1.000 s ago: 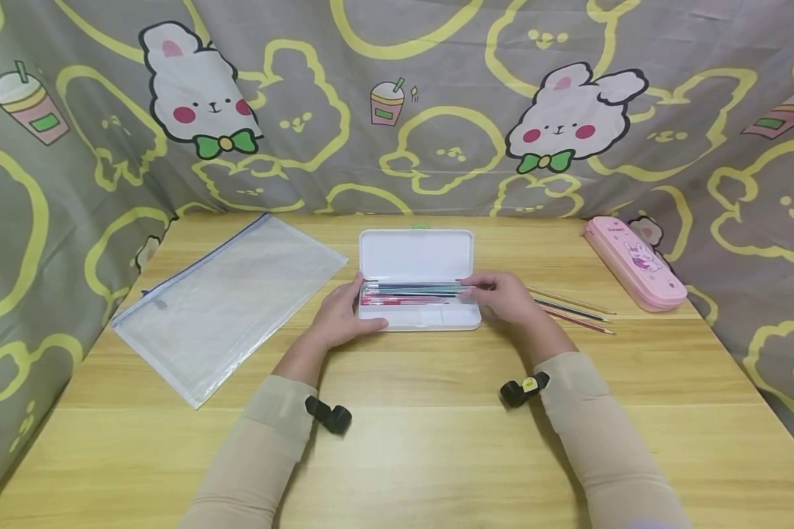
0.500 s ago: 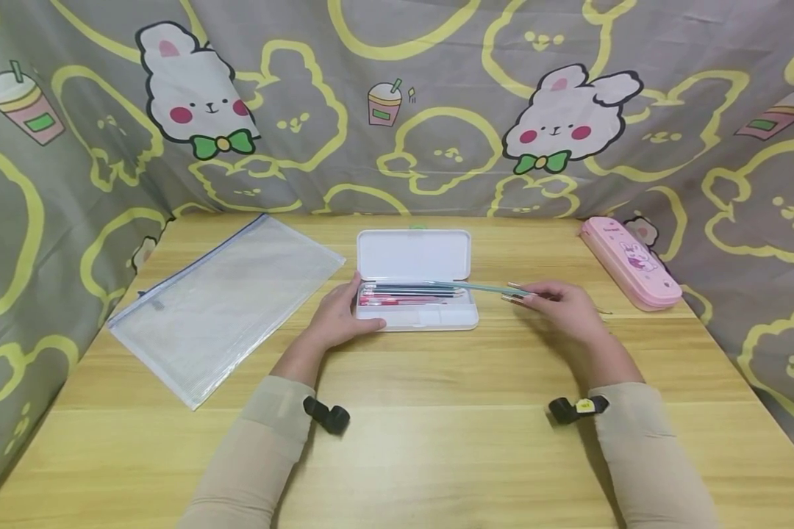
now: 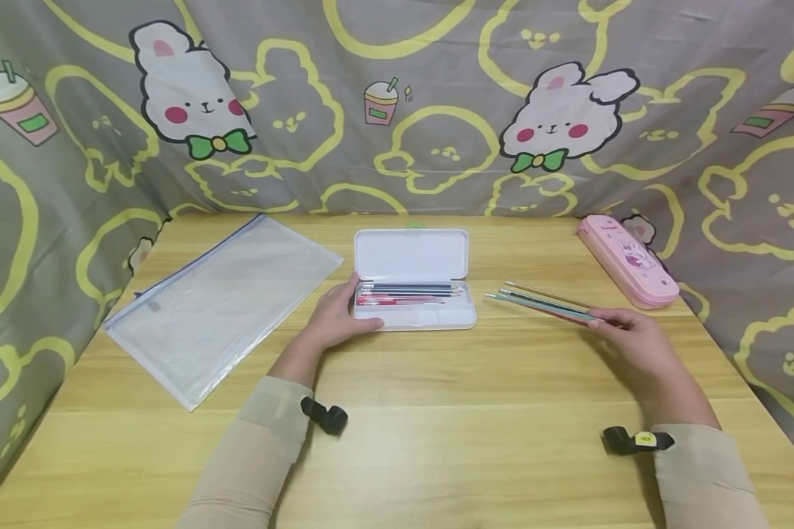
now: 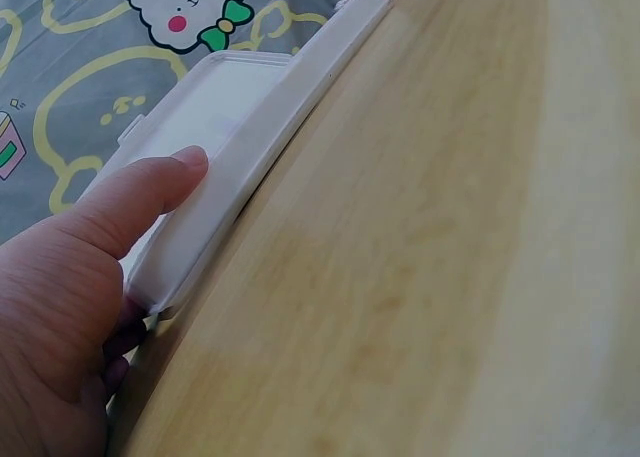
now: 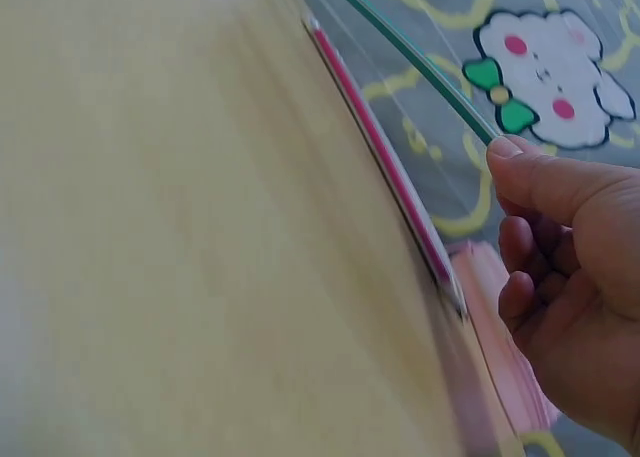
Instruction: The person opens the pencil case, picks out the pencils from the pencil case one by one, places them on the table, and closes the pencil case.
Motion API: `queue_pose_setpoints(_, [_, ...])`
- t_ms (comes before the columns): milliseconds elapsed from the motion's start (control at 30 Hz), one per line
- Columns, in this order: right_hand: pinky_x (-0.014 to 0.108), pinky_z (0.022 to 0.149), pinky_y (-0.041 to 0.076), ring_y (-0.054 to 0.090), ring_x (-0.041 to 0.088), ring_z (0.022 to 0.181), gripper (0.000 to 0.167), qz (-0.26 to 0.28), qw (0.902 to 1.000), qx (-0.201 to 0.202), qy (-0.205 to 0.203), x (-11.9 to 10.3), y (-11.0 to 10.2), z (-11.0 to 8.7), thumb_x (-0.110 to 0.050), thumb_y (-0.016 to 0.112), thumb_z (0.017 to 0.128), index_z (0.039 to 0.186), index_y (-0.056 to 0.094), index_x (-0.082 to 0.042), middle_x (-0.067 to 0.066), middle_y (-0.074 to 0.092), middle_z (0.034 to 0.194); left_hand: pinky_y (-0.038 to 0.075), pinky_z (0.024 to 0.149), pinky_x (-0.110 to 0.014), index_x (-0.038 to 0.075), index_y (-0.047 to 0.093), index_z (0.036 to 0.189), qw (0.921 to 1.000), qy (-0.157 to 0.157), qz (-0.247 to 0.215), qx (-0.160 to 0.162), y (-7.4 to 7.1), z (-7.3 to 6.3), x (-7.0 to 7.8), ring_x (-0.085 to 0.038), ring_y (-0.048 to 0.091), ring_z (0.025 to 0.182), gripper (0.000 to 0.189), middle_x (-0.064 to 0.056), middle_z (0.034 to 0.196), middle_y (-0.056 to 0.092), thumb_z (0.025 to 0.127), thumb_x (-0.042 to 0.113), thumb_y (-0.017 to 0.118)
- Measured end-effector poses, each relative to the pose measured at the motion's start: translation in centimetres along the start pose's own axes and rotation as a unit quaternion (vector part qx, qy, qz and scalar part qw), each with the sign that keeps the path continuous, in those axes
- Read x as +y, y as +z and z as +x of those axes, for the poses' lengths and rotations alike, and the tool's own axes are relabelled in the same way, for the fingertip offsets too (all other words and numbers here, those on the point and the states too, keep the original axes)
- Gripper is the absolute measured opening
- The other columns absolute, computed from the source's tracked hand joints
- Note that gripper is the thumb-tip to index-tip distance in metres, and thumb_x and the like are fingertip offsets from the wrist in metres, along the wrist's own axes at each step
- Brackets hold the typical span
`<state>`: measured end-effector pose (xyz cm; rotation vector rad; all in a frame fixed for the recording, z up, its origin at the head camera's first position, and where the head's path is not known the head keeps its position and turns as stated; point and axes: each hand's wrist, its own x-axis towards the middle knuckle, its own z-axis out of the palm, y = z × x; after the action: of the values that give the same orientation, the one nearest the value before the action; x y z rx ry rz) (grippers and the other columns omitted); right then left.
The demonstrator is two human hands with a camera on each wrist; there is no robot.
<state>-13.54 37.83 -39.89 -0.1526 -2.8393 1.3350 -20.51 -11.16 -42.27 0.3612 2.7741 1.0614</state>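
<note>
An open white pencil case (image 3: 412,255) lies at the middle of the table, its lid tilted back. Inside are several dark blue pencils (image 3: 410,289) and some red-and-clear items. My left hand (image 3: 334,316) grips the case's left end, thumb (image 4: 150,192) on the front wall and fingers round the side. Over to the right, my right hand (image 3: 638,344) pinches a green pencil (image 5: 425,72) between thumb and fingers. It is held out above the loose pencils, among them a red-striped pencil (image 5: 385,167) lying on the table and a yellowish one (image 3: 549,293).
A clear mesh zip pouch (image 3: 225,308) with a blue zip lies flat on the left. At the back right sits a closed pink pencil case (image 3: 628,261). A patterned grey curtain (image 3: 430,59) hangs behind the wooden table (image 3: 437,441).
My right hand has lifted the green pencil out of the white case and carried it right, over the loose pencils. The left hand keeps its grip on the case.
</note>
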Motion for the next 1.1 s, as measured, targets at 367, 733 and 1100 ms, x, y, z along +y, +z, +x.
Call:
queue_pose_setpoints(367, [0.009,0.068,0.045,0.048,-0.011,0.082,0.033,-0.008,0.9994,-0.002,0.034,2.4,-1.1,-1.2,-0.037,0.067,0.092,0.114,0.072,-0.014,-0.042,0.054,0.089,0.023,0.121,-0.050,0.004,0.011,0.157,1.0000,-0.003,-0.002,-0.001,0.1,0.0,0.0,-0.038,0.026,0.147,0.113,-0.020,0.160,0.026,0.077,0.049,0.077])
queue_pose_setpoints(733, [0.017,0.062,0.044,0.048,0.000,0.074,0.015,0.014,0.9998,-0.009,0.014,3.2,-1.1,-1.3,-0.028,0.069,0.092,0.103,0.072,-0.018,-0.026,0.058,0.082,0.022,0.122,-0.050,0.004,0.010,0.157,1.0000,-0.005,-0.002,-0.003,0.0,0.0,0.1,-0.038,0.025,0.148,0.112,-0.020,0.160,0.026,0.077,0.048,0.077])
queue_pose_setpoints(1100, [0.016,0.068,0.040,0.046,-0.010,0.078,0.043,-0.155,0.9873,-0.035,-0.006,2.7,-1.1,-0.6,-0.038,0.065,0.093,0.114,0.069,-0.002,0.004,0.070,0.103,0.023,0.121,-0.050,0.004,0.011,0.157,1.0000,-0.001,0.000,-0.003,0.0,0.0,0.0,-0.038,0.026,0.147,0.113,-0.020,0.160,0.026,0.078,0.048,0.077])
